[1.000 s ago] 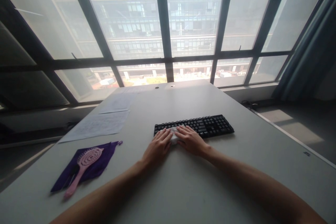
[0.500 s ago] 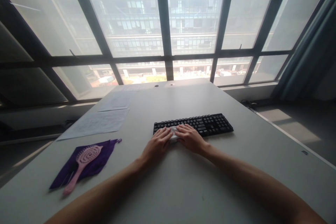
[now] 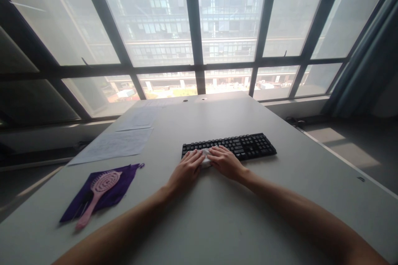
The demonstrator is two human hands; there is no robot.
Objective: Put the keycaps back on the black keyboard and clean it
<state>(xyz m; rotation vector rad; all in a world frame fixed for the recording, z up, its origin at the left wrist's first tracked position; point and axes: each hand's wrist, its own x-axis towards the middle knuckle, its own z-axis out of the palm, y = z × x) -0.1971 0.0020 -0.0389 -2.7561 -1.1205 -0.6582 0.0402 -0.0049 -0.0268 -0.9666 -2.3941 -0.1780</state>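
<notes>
A black keyboard (image 3: 253,145) lies at a slight slant on the white table (image 3: 214,219). Over its lower left edge is a crumpled white tissue (image 3: 205,160), partly hidden by my fingers. My left hand (image 3: 187,168) grips the tissue from the left, fingertips pressing it down near the keys. From the other side my right hand (image 3: 226,162) holds it too, its fingers bent over the keyboard's front edge. The two hands are close together, with the tissue showing between them.
A pink hairbrush (image 3: 101,190) rests on a purple drawstring pouch (image 3: 122,186) at the left. Sheets of paper (image 3: 115,145) lie behind them along the table's left edge. Large windows (image 3: 161,20) rise beyond the far end, and a curtain (image 3: 367,45) hangs at right.
Hardly anything differs: both hands stay on the tissue at the keyboard's lower left, and the view has shifted very slightly.
</notes>
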